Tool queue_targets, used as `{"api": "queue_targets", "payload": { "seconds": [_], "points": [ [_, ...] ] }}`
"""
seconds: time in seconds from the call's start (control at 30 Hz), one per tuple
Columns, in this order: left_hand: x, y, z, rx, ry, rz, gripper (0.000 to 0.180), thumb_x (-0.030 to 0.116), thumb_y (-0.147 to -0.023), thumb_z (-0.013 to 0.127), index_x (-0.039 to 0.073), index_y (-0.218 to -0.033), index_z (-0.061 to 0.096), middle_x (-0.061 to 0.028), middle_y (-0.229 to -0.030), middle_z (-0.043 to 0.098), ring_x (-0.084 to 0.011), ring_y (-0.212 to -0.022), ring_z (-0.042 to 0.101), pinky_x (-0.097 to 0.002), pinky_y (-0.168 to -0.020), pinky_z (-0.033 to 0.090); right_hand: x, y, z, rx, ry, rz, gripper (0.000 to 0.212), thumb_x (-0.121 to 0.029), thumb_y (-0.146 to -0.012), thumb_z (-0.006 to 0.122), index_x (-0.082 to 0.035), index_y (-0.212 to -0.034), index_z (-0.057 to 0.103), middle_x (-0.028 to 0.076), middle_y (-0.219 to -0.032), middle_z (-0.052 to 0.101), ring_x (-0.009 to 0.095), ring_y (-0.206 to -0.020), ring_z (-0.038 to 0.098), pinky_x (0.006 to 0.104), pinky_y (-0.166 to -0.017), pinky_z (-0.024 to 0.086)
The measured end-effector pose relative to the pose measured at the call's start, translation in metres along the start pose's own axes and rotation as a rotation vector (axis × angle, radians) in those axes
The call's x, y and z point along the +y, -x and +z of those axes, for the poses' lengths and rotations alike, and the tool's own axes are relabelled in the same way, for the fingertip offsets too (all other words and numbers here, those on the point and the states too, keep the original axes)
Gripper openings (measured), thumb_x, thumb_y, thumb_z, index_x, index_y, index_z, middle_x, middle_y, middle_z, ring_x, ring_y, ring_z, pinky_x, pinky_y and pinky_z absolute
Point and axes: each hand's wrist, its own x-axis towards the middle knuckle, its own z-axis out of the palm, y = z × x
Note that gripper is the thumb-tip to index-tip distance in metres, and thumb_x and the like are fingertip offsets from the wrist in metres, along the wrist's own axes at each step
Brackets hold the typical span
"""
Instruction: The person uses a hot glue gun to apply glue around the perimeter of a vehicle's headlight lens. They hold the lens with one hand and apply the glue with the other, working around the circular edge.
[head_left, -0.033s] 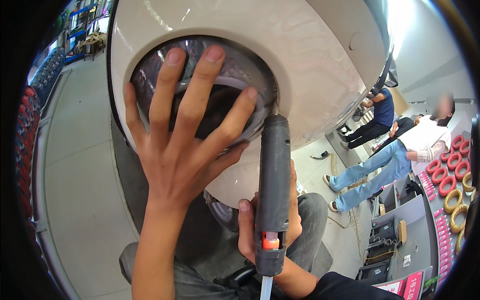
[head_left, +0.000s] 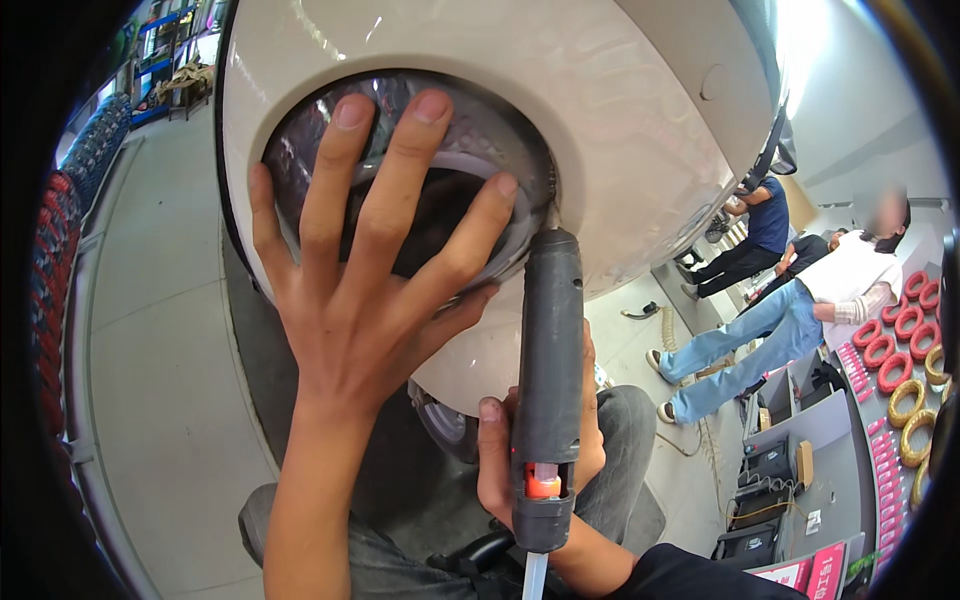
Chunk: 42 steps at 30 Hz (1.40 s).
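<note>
My left hand (head_left: 355, 240) lies spread over a round dark headlight (head_left: 480, 125) set in a glossy cream body panel (head_left: 620, 150). Its fingers are apart and press on the lens. Wrapped round a black hot glue gun (head_left: 550, 340), my right hand (head_left: 495, 450) is partly hidden behind the gun's body. The nozzle points up and meets the right edge of the headlight, at the seam with the panel. A pale glue stick (head_left: 535, 575) pokes out of the gun's rear end. Whether glue is flowing I cannot tell.
To the right, a person in jeans (head_left: 745, 335) stands on the floor, with another in dark clothes (head_left: 768, 215) behind. A table at the far right bears red coils (head_left: 895, 370) and golden coils (head_left: 905, 400). A metal rail (head_left: 85, 300) runs along the left.
Almost nothing differs. The glue gun has shifted very slightly to the right; my left hand stays on the headlight.
</note>
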Motion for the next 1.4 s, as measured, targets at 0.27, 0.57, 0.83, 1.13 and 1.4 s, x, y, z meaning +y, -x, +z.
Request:
{"api": "queue_targets", "payload": {
  "seconds": [0.27, 0.57, 0.83, 1.13, 1.4],
  "points": [
    [0.003, 0.000, 0.001, -0.002, 0.004, -0.012, 0.087, 0.053, -0.066, 0.093, 0.037, -0.144, 0.056, -0.0084, -0.162, 0.047, -0.0394, -0.151, 0.040, -0.0635, -0.121, 0.030, 0.001, 0.003, 0.000, -0.011, 0.007, 0.020, 0.078, 0.003, -0.085, 0.075, 0.018, -0.153, 0.038, 0.027, -0.116, 0.075, 0.022, -0.072, 0.078, 0.0289, -0.066, 0.060],
    [0.004, -0.005, -0.001, 0.001, 0.005, 0.016, 0.087, 0.055, -0.072, 0.091, 0.029, -0.146, 0.052, -0.0150, -0.160, 0.047, -0.0444, -0.148, 0.042, -0.0627, -0.120, 0.033, 0.006, 0.004, -0.004, -0.014, -0.043, 0.034, 0.078, -0.001, -0.083, 0.072, 0.019, -0.151, 0.040, 0.035, -0.140, 0.062, 0.025, -0.074, 0.077, 0.0299, -0.064, 0.060],
    [0.004, -0.007, 0.001, 0.030, 0.010, 0.053, 0.089, 0.054, -0.074, 0.090, 0.026, -0.147, 0.049, -0.0191, -0.159, 0.047, -0.0458, -0.147, 0.042, -0.0620, -0.120, 0.033, 0.015, 0.000, -0.002, 0.030, -0.116, -0.072, 0.076, 0.002, -0.084, 0.071, 0.018, -0.152, 0.041, 0.035, -0.137, 0.064, 0.024, -0.072, 0.076, 0.0303, -0.065, 0.059],
    [0.002, -0.008, 0.004, 0.060, 0.018, 0.065, 0.088, 0.054, -0.074, 0.090, 0.026, -0.146, 0.049, -0.0190, -0.159, 0.048, -0.0455, -0.147, 0.042, -0.0608, -0.120, 0.033, 0.014, 0.000, -0.005, -0.008, -0.052, -0.063, 0.075, -0.001, -0.087, 0.072, 0.022, -0.150, 0.039, 0.031, -0.112, 0.075, 0.023, -0.080, 0.079, 0.0282, -0.072, 0.060],
    [0.004, -0.007, 0.002, 0.044, 0.023, 0.062, 0.088, 0.052, -0.074, 0.091, 0.025, -0.146, 0.049, -0.0199, -0.158, 0.048, -0.0457, -0.147, 0.043, -0.0612, -0.120, 0.033, 0.009, 0.001, 0.004, 0.059, -0.129, -0.029, 0.074, 0.000, -0.086, 0.070, 0.019, -0.151, 0.040, 0.030, -0.110, 0.075, 0.023, -0.073, 0.074, 0.0318, -0.068, 0.060]
  ]
}}
